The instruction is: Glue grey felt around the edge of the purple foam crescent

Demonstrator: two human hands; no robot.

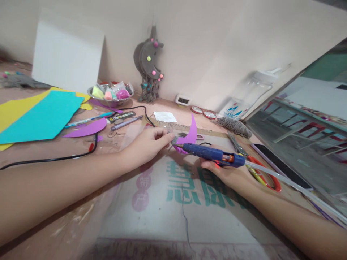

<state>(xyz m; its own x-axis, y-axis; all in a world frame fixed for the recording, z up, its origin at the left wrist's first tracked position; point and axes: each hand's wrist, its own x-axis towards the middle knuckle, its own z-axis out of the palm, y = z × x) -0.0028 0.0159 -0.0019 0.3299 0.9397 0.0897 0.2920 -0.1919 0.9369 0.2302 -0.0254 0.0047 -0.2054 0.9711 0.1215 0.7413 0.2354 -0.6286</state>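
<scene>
My right hand [227, 173] is closed around a blue hot glue gun [214, 154] with a clear glue stick trailing from its back. The nozzle points left at a purple crescent-shaped foam piece [191, 135]. My left hand [148, 144] pinches the crescent's edge with fingertips beside the nozzle. Both hands work over a printed cardboard sheet [173, 202] lying on the table.
Orange-handled scissors [260, 175], a phone [282, 164] and a yarn bundle [234, 126] lie on the right. A wooden ruler [176, 127], pens [89, 120], a black cable [54, 159], teal and yellow paper [40, 115], a bowl of pom-poms [111, 94], a grey moon craft [149, 65].
</scene>
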